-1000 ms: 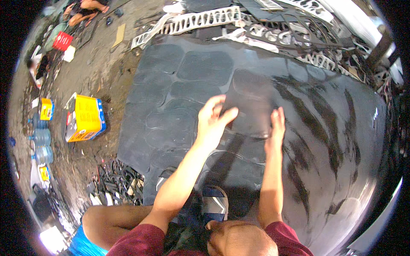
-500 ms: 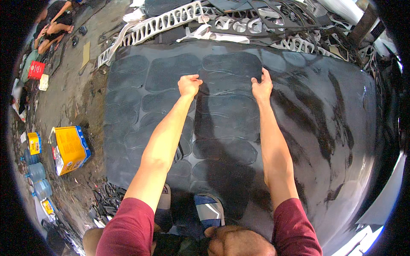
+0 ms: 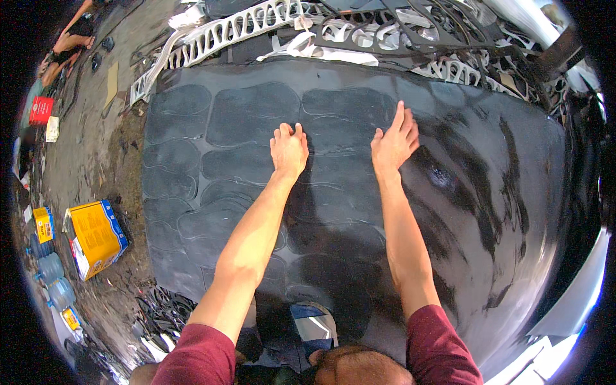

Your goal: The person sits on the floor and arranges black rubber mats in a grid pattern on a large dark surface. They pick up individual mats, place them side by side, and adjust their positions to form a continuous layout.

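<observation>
A large dark sheet lies before me, its right part glossy and streaked. Over its left and middle, several flat, dark sole-shaped pieces sit side by side with narrow gaps. One such piece, the top middle one, lies flat between and beyond my hands. My left hand rests by its lower left end with fingers curled in and nothing visible in them. At its right end, my right hand has its fingers stretched out and apart. Whether its fingertips touch the piece I cannot tell.
White and black cut-out scraps are heaped beyond the sheet. On the left ground stand a yellow-and-blue box, water jugs and a red box. A person sits far left. My sandalled foot is on the sheet.
The top middle piece, gripped at its ends before, now lies flat. My right hand has let go and spread its fingers; my left hand has shifted slightly nearer me. The view has moved a little.
</observation>
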Demonstrator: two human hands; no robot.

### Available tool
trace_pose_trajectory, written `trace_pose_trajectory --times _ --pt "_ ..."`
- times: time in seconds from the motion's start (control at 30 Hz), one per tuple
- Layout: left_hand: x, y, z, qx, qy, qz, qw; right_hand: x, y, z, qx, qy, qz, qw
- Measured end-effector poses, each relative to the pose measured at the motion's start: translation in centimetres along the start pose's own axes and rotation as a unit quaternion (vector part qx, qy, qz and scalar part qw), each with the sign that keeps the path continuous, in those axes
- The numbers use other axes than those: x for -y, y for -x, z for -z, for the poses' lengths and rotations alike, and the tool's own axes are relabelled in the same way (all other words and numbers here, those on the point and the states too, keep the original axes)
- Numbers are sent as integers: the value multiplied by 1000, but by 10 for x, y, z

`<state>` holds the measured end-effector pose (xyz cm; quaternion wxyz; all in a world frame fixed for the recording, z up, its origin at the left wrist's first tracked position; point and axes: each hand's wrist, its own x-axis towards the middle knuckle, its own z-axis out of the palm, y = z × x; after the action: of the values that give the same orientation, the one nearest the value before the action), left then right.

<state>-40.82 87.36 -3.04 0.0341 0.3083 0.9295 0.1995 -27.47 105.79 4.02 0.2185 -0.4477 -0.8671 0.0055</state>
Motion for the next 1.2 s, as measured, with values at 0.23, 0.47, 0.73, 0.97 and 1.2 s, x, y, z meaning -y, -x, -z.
trace_pose_trajectory --times 0.23,0.47,0.73,0.97,1.2 --pt "84 -31 56 146 204 31 968 55 -42 -15 358 85 176 913" --pt "253 183 141 -193 10 296 936 48 1 -6 186 -137 187 955" --pt "189 244 159 -92 191 574 791 155 279 64 289 -276 118 909" --pt "175 302 265 30 375 577 725 174 199 154 559 -415 -252 672" --pt "55 378 410 18 127 542 831 190 203 424 545 -513 -174 639"
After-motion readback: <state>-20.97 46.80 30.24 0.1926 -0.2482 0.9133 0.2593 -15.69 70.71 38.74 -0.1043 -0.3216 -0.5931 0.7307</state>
